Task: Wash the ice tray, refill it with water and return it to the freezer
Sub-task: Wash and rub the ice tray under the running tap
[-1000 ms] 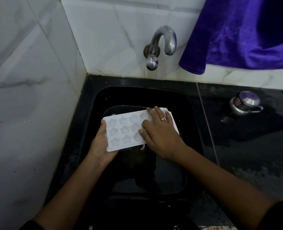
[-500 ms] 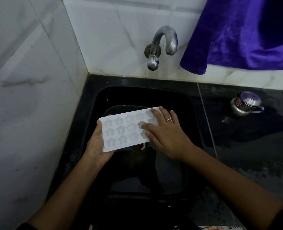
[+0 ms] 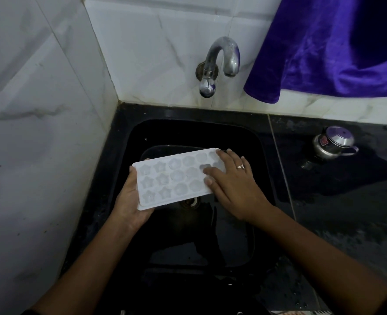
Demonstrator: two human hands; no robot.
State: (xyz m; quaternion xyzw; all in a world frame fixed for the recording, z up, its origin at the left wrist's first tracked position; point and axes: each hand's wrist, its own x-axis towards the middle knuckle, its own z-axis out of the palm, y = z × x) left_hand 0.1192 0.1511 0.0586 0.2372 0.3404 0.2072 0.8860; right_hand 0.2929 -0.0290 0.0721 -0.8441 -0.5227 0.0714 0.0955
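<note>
Tray (image 3: 174, 178): white, cavities up, held level at centre frame over the sink (image 3: 188, 133), just above the drain (image 3: 190, 202) and not resting on the basin floor. Left hand (image 3: 131, 201) grips the tray's left end from below, palm under it, thumb on the left edge, one fingertip showing past the far edge; judged to be the support hand, keeping the tray steady and over the basin so run-off falls into it. Right hand (image 3: 233, 185) lies on the tray's right end, fingers (image 3: 208, 170) roughly straight and spread on the cavities, nothing gripped; judged to be rubbing the cavities clean, so the step in hand is washing. Tap (image 3: 219, 62) sits on the tiled wall at upper centre, spout beyond the tray's far edge; no stream is visible, and whether the tray is wet cannot be told. Refill and freezer steps not yet done. Counts: one tray; two hands; one ring (image 3: 241, 166) on the right hand; six star cavities at the left end, three rows of two; at least seven rounder cavities to their right, the rest under the right hand, so no total. One tap, one drain. One blue cloth (image 3: 335, 48) hangs at upper right; one small steel pot (image 3: 333, 144) stands on the dark counter at right, well apart from the tray.
</note>
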